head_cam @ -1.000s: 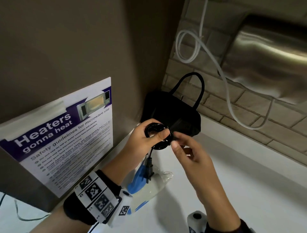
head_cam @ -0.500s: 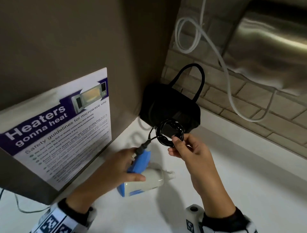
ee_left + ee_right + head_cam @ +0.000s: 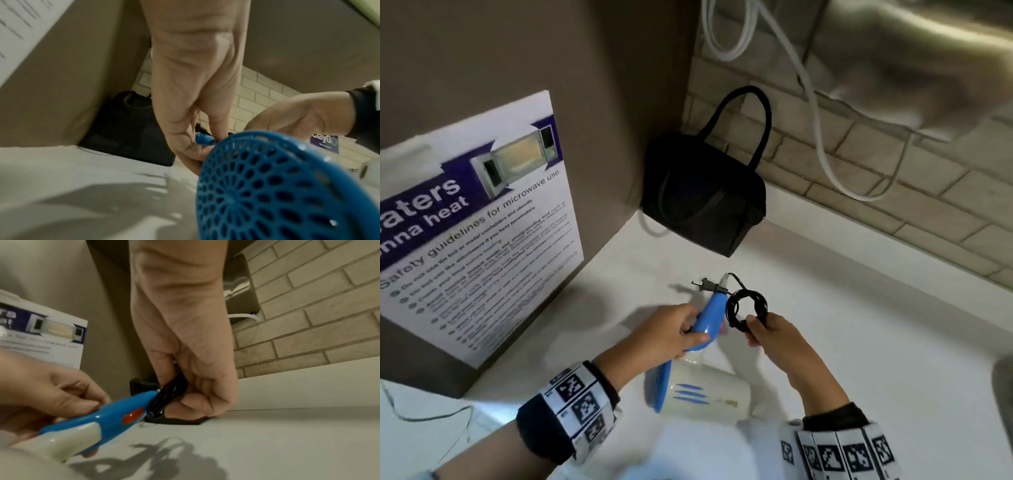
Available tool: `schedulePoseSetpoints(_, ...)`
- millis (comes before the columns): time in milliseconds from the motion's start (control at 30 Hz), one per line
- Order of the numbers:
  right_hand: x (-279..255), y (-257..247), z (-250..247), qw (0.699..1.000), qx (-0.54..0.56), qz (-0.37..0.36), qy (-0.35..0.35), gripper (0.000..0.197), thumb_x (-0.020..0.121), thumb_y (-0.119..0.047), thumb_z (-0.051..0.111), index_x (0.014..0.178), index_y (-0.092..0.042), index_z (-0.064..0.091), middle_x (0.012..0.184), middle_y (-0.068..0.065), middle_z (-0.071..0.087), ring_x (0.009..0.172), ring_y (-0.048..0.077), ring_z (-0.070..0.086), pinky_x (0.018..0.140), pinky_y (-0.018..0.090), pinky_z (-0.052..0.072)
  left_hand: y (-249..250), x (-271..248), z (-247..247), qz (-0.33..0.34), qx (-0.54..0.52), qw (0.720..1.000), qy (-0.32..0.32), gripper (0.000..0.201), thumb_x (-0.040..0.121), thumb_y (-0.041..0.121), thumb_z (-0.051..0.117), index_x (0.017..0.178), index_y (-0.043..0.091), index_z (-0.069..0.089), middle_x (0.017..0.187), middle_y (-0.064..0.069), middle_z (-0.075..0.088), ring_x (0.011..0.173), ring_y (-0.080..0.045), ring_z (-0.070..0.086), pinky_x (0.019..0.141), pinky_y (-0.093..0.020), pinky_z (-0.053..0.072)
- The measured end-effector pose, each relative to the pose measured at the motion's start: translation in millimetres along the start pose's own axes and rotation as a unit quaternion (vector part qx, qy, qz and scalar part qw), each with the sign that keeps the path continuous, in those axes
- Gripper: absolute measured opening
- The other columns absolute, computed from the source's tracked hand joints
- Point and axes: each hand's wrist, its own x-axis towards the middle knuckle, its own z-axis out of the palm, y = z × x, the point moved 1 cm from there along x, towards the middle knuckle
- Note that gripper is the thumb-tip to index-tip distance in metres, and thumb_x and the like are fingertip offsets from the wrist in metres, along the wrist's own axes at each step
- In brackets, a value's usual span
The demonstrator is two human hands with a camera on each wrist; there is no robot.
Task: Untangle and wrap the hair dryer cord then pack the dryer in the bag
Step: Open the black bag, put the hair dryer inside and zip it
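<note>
White counter (image 3: 859, 325): we are holding the light dryer (image 3: 709, 318) by its handle, left hand (image 3: 667, 330) gripping; right hand (image 3: 774, 337) is pinching the springy coiled cord (image 3: 744, 308).

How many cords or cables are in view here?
2 clearly: the black coiled cord held by the right hand beside the hair dryer, and a white cable hanging along the brick wall. Others may be hidden.
</note>
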Motion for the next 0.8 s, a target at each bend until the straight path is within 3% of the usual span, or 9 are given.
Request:
schedulePoseSetpoints(100,4,16,-3,0.995,-0.070,0.047,-0.046,0.029,0.100,-0.028,0.036,0.086,-0.009,0.053,0.077,0.001,0.052,0.066,0.014,0.044,0.059,0.024,0.033,-3,4,16,-0.028,0.028,0.998,-0.045,0.037,0.088,0.024,0.065,0.122,0.014,0.054,0.088,0.002,0.063,0.060,-0.008,0.062,0.062,-0.022,0.053)
schedulePoseSetpoints(200,7,30,-1,0.990,-0.087,0.077,-0.080,0.032,0.100,-0.030,0.034,0.092,-0.008,0.056,0.081,0.003,0.054,0.075,0.018,0.048,0.062,0.024,0.035,-6,7,26,-0.039,0.049,0.995,-0.079,0.039,0.089,0.027,0.065,0.124,0.014,0.053,0.093,0.001,0.063,0.054,-0.003,0.063,0.069,-0.027,0.056)
schedulePoseSetpoints(333,8,44,5,0.985,-0.104,0.090,-0.108,0.054,0.099,-0.047,0.032,0.096,-0.005,0.066,0.081,0.003,0.060,0.072,0.016,0.053,0.069,0.024,0.041,-6,6,33,-0.050,0.041,0.994,-0.091,0.042,0.089,0.027,0.064,0.127,0.015,0.050,0.099,-0.002,0.060,0.060,-0.008,0.065,0.075,-0.031,0.056)
schedulePoseSetpoints(467,9,49,6,0.986,-0.123,0.071,-0.092,0.054,0.099,-0.049,0.029,0.078,-0.012,0.063,0.076,0.002,0.062,0.063,0.012,0.055,0.064,0.022,0.042,-8,7,32,-0.062,0.024,0.994,-0.090,0.041,0.087,0.028,0.067,0.124,0.016,0.052,0.095,0.000,0.060,0.061,-0.012,0.066,0.077,-0.033,0.057)
schedulePoseSetpoints(567,12,54,6,0.980,-0.180,0.044,-0.075,0.062,0.098,-0.052,0.026,0.067,-0.013,0.062,0.070,0.004,0.064,0.063,0.018,0.057,0.073,0.029,0.046,-10,9,31,-0.069,0.009,0.994,-0.081,0.040,0.085,0.024,0.070,0.120,0.013,0.053,0.089,0.004,0.058,0.057,-0.011,0.064,0.066,-0.025,0.056)
schedulePoseSetpoints(633,11,55,6,0.974,-0.216,0.039,-0.061,0.062,0.098,-0.052,0.025,0.061,-0.015,0.059,0.062,0.000,0.060,0.061,0.018,0.055,0.069,0.030,0.043,-12,9,31,-0.075,-0.002,0.994,-0.080,0.040,0.084,0.022,0.071,0.119,0.012,0.054,0.090,0.003,0.058,0.059,-0.012,0.064,0.063,-0.023,0.057)
schedulePoseSetpoints(733,9,52,5,0.966,-0.251,0.037,-0.048,0.059,0.097,-0.052,0.028,0.054,-0.022,0.052,0.056,-0.006,0.053,0.058,0.014,0.051,0.060,0.026,0.037,-15,10,29,-0.070,0.017,0.994,-0.086,0.036,0.083,0.026,0.072,0.114,0.016,0.056,0.093,0.001,0.061,0.067,-0.017,0.068,0.070,-0.032,0.060)
schedulePoseSetpoints(800,7,50,3,0.953,-0.298,0.023,-0.049,0.051,0.097,-0.049,0.030,0.056,-0.024,0.048,0.059,-0.006,0.049,0.065,0.016,0.053,0.056,0.024,0.034,-14,11,25,-0.067,0.034,0.994,-0.086,0.033,0.083,0.028,0.071,0.111,0.017,0.057,0.096,-0.004,0.066,0.074,-0.024,0.071,0.073,-0.038,0.060)
